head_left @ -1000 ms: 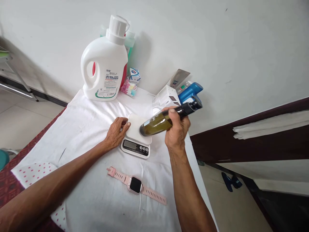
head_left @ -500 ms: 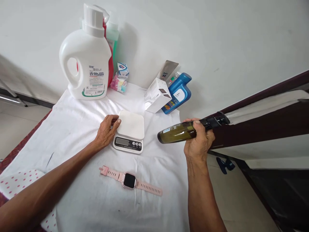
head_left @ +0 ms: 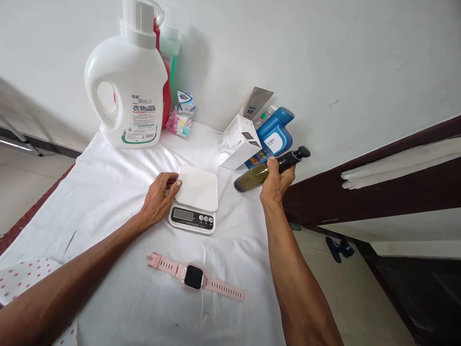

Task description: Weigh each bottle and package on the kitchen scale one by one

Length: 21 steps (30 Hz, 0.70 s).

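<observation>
A white kitchen scale (head_left: 197, 190) sits on the white cloth, its display dark and its platform bare. My left hand (head_left: 160, 196) is at the scale's left edge, thumb against the platform's side and fingers curled, gripping that edge. Off to the right, my right hand (head_left: 276, 181) is closed around a dark green pump bottle (head_left: 254, 177). The bottle is tilted, with its black pump pointing up and right, and it is held in front of the blue bottle. A pink smartwatch (head_left: 193, 277) lies unbuckled on the cloth, nearer to me than the scale.
At the back left stand a large white detergent jug (head_left: 129, 91), a red bottle (head_left: 166, 93) and a green bottle (head_left: 175, 53). Small packs (head_left: 182, 115) lie beside them. A white box (head_left: 237, 144), a pouch (head_left: 258, 102) and a blue bottle (head_left: 275, 137) stand back right.
My right hand has carried the pump bottle up and left, closer to the blue bottle. My left hand remains at the scale's edge; the view has shifted slightly.
</observation>
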Each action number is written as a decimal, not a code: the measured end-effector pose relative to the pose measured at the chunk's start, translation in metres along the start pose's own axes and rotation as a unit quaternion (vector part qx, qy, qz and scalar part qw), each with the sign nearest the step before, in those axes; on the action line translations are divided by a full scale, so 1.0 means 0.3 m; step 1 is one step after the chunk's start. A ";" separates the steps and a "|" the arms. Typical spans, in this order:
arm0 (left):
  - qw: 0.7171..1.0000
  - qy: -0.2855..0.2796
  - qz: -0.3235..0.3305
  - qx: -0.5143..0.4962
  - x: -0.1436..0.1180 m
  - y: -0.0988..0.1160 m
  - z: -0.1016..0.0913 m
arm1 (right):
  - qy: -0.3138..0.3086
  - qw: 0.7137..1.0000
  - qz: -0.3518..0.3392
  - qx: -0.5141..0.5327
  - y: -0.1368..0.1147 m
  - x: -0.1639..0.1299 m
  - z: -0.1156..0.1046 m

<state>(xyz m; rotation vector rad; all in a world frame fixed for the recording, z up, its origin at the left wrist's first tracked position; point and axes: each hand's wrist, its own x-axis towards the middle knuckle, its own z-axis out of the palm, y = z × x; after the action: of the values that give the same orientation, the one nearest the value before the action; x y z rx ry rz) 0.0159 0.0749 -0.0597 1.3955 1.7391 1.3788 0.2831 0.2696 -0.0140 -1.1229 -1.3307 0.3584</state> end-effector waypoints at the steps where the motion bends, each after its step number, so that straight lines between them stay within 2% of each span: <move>1: 1.000 0.000 -0.002 -0.001 0.000 0.001 0.000 | -0.006 1.000 -0.012 -0.011 0.010 0.015 0.022; 7: 1.000 -0.001 -0.003 -0.009 0.001 0.001 0.000 | 0.021 0.996 -0.019 -0.081 0.101 0.111 0.120; 13: 1.000 0.000 0.000 -0.017 0.002 -0.009 0.005 | 0.010 0.996 -0.022 -0.084 0.134 0.152 0.151; 16: 1.000 0.005 0.005 -0.028 -0.001 -0.016 0.009 | -0.002 0.998 0.001 -0.061 0.107 0.131 0.141; 18: 0.999 0.007 0.003 -0.039 -0.005 -0.019 0.012 | 0.018 0.998 0.020 -0.056 0.065 0.102 0.123; 19: 0.999 0.007 0.001 -0.044 -0.007 -0.019 0.013 | 0.042 0.997 0.011 -0.063 0.035 0.085 0.110; 21: 0.999 0.007 -0.006 -0.053 -0.010 -0.019 0.016 | 0.112 0.988 -0.070 -0.082 -0.050 0.048 0.088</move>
<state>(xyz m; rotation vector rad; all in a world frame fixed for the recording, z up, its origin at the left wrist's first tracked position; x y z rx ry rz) 0.0187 0.0744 -0.0673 1.3204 1.6549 1.4550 0.2580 0.2852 0.0022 -1.1605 -1.2467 0.0184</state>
